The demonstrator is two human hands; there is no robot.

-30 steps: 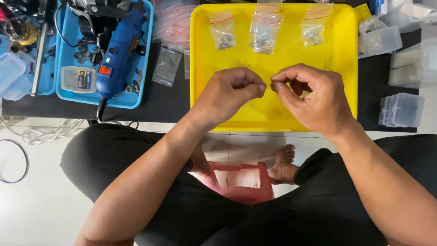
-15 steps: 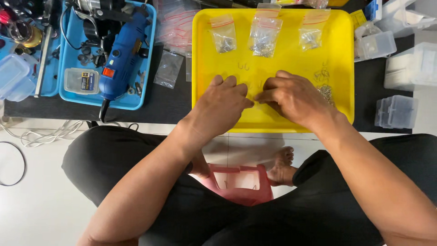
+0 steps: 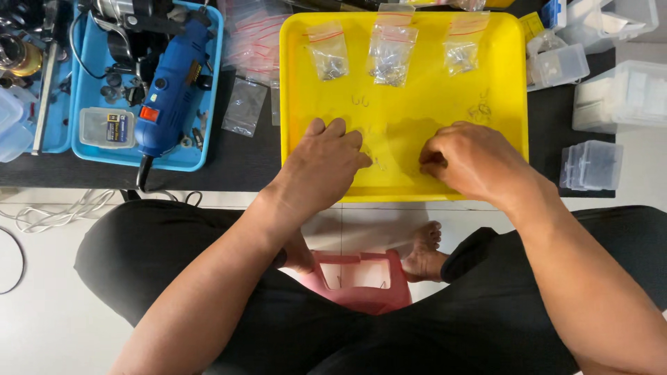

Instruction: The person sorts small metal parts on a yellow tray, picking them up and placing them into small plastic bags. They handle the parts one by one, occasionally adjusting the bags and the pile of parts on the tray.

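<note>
**Two hands low on a yellow tray of tiny wire parts**

A dark worktable [image 3: 243,167] carries a yellow tray [image 3: 403,104]; I see both hands resting on its near half. My left hand [image 3: 323,170] lies palm down, fingers loosely curled; my right hand [image 3: 472,163] is curled, fingertips tucked under. Small wire hooks [image 3: 359,101] lie just beyond the left hand, the nearer one; more wire bits [image 3: 479,111] sit beyond the right. Whether either hand pinches a piece I cannot tell; the knuckles hide it. Three clear bags [image 3: 392,52] line the far edge.
</note>
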